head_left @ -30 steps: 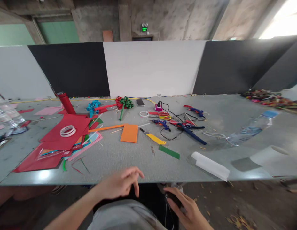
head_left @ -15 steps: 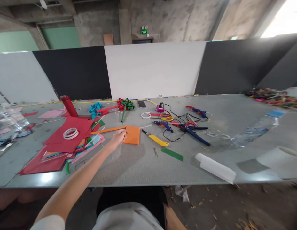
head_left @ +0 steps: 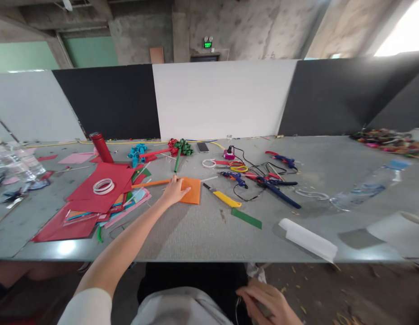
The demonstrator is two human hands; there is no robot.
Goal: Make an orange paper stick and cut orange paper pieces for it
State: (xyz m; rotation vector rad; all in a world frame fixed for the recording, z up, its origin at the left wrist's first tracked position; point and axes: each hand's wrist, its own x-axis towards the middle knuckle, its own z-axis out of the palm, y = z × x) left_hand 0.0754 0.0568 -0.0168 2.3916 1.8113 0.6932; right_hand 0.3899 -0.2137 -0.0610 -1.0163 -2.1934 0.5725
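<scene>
My left hand (head_left: 175, 190) reaches over the table and rests at the left edge of a square of orange paper (head_left: 191, 192). Its thumb stretches across the paper, apart from the fingers. Under or beside those fingers ends a long orange paper strip (head_left: 150, 184). Low in the picture, in front of my body, my right hand (head_left: 265, 301) is closed, thumb and fingers together. A thin pale line hangs by its fingertips; what it is I cannot make out. Right of the orange paper lie a yellow-handled cutter (head_left: 227, 198) and a green paper strip (head_left: 246, 218).
Red paper sheets (head_left: 84, 189) with white tape rolls (head_left: 103, 186) lie left. Behind are a red flask (head_left: 101, 148), ribbon bows (head_left: 183, 147) and a phone (head_left: 202, 147). Rightward are glue guns (head_left: 234, 177), dark-handled pliers (head_left: 280, 194), a white roll (head_left: 309, 239) and a bottle (head_left: 368, 187).
My left hand has shifted from the orange paper to its left edge, its thumb now spread out. My right hand has come into view at the bottom. The view has turned slightly left.
</scene>
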